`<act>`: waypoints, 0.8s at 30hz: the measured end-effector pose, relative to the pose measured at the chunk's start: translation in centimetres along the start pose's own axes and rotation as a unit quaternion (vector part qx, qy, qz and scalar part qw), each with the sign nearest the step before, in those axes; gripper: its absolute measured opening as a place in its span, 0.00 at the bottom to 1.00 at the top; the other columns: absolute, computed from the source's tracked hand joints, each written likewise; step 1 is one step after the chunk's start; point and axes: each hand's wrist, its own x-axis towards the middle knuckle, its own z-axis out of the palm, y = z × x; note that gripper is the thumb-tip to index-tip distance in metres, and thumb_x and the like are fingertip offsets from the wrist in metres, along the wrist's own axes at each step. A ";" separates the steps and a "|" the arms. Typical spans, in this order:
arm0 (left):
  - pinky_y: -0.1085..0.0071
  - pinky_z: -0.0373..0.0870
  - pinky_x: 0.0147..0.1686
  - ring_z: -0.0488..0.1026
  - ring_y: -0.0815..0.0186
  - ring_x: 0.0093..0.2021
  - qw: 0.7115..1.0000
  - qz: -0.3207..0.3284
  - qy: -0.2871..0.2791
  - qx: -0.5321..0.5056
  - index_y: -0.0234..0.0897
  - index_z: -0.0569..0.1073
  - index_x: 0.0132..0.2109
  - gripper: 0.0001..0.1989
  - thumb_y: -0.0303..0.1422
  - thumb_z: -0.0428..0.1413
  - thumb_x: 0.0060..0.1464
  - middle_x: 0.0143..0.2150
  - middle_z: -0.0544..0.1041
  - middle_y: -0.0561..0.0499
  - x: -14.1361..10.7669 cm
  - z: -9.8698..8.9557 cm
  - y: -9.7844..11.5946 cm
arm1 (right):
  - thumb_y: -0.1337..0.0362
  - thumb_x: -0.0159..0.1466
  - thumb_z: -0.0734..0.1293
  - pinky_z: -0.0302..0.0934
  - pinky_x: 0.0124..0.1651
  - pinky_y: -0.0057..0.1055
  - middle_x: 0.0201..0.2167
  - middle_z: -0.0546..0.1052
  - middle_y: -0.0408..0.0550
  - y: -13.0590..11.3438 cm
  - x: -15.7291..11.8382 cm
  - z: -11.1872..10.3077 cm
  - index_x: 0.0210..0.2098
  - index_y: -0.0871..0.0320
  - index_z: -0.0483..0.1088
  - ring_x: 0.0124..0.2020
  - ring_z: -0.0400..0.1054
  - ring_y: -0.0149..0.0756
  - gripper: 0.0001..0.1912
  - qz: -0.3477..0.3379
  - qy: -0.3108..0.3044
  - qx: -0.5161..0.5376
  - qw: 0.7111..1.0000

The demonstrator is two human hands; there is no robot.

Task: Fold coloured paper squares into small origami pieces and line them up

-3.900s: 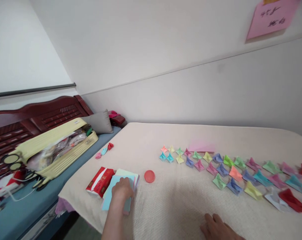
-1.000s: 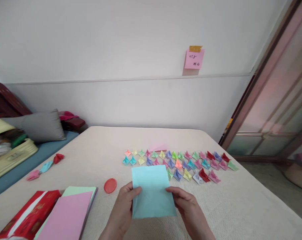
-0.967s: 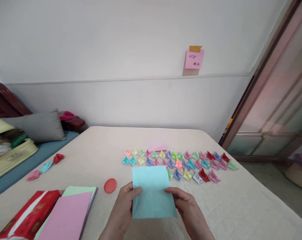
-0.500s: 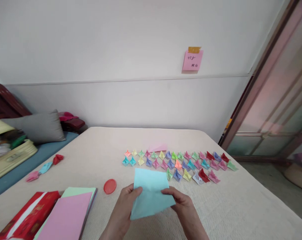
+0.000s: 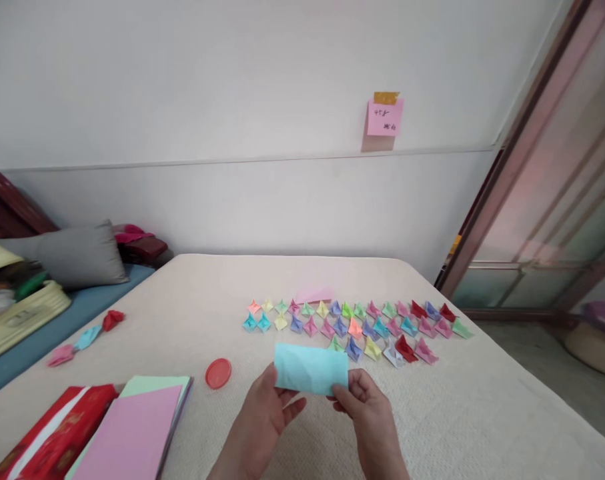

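A light blue sheet of paper (image 5: 311, 367), folded over into a wide rectangle, is held up above the table between both hands. My left hand (image 5: 269, 413) grips its left end, with some fingers behind and below the lower edge. At the lower right corner my right hand (image 5: 365, 403) pinches the paper, thumb in front. Beyond the paper stand rows of small folded paper boats (image 5: 340, 326) in many colours; the paper covers a little of the front row.
A red round lid (image 5: 218, 373) lies left of my hands. Coloured paper sheets (image 5: 135, 427) and a red packet (image 5: 57, 430) are at the near left. Three crumpled pieces (image 5: 87, 337) sit near the left edge. A pink note (image 5: 385, 119) hangs on the wall.
The blue paper has gone from a larger, partly bent sheet to a folded rectangle. My hands have shifted along its lower edge, still holding it.
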 end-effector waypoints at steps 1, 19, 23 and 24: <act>0.62 0.67 0.45 0.71 0.58 0.46 1.000 0.015 -0.003 0.021 0.36 0.72 0.48 0.17 0.42 0.54 0.56 0.47 0.76 0.43 -0.1 0.0 -0.1 | 0.66 0.51 0.70 0.55 0.29 0.28 0.18 0.71 0.38 -0.1 -0.1 0.1 0.26 0.56 0.64 0.24 0.64 0.33 0.08 0.001 -0.001 0.002 1.000; 0.72 0.63 0.31 0.66 0.66 0.28 0.940 0.095 0.087 0.316 0.34 0.74 0.30 0.06 0.33 0.56 0.49 0.23 0.69 0.55 0.6 -1.2 0.5 | 0.58 0.51 0.69 0.60 0.30 0.34 0.40 0.72 0.52 -0.4 0.2 -0.5 0.47 0.59 0.65 0.24 0.60 0.31 0.25 -0.072 0.069 -0.158 0.982; 0.74 0.57 0.27 0.60 0.68 0.25 0.905 0.106 0.059 0.409 0.34 0.72 0.25 0.07 0.31 0.55 0.48 0.21 0.65 0.57 0.9 -1.2 0.1 | 0.64 0.50 0.66 0.59 0.22 0.31 0.47 0.72 0.54 -0.1 -0.4 0.2 0.48 0.58 0.64 0.17 0.59 0.26 0.25 -0.039 -0.014 -0.154 0.987; 0.73 0.58 0.27 0.61 0.68 0.25 0.903 0.100 0.040 0.416 0.34 0.72 0.25 0.07 0.31 0.54 0.48 0.21 0.66 0.56 0.9 -1.1 0.1 | 0.66 0.49 0.65 0.58 0.21 0.30 0.49 0.72 0.54 0.0 -0.5 0.4 0.48 0.57 0.64 0.17 0.61 0.26 0.26 -0.022 -0.040 -0.149 0.988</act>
